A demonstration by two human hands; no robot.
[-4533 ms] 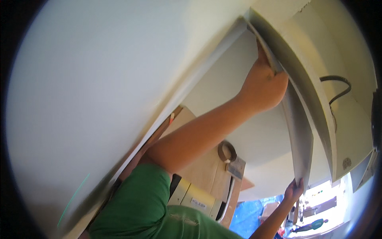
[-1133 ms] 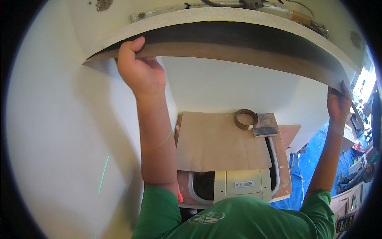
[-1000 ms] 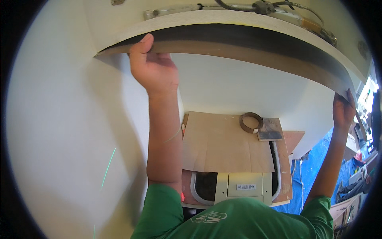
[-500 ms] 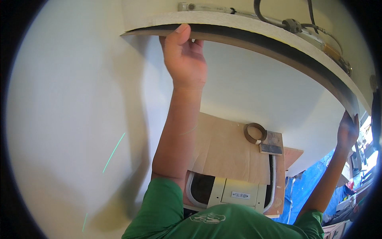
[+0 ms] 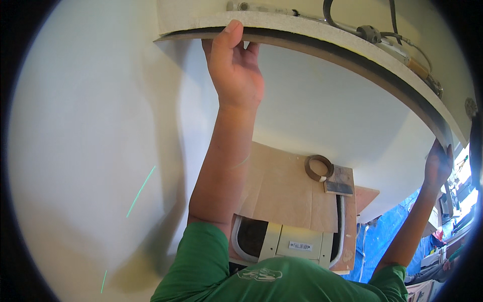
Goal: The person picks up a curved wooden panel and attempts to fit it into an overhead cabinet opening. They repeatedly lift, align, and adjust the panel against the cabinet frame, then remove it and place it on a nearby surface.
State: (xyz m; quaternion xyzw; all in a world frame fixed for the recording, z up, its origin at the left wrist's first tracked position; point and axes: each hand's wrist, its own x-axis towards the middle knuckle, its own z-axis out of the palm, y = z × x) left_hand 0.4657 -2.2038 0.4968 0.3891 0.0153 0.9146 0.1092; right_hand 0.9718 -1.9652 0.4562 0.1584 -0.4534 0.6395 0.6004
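Overhead runs a long, thin brown-edged board (image 5: 375, 78), bowed by the lens. My left hand (image 5: 234, 75) grips it near its left end, thumb over the front edge and fingers underneath. At the far right end, my right hand (image 5: 437, 163) holds the same board, its fingers partly hidden. Just above lies a pale, rough-edged panel (image 5: 282, 22). A dark gap shows between board and panel over most of their length, narrowing at the left.
Below, brown sheeting (image 5: 287, 186) covers part of a stand with a cream metal panel (image 5: 297, 234). On it rest a brown roll of edging or tape (image 5: 308, 168) and a dark-faced block (image 5: 338, 188). Hoses (image 5: 370, 34) lie above; blue tarp (image 5: 382, 231) hangs right.
My left hand and the board's left part have risen slightly toward the pale panel, and the dark gap there is narrower. Both hands keep their grip.
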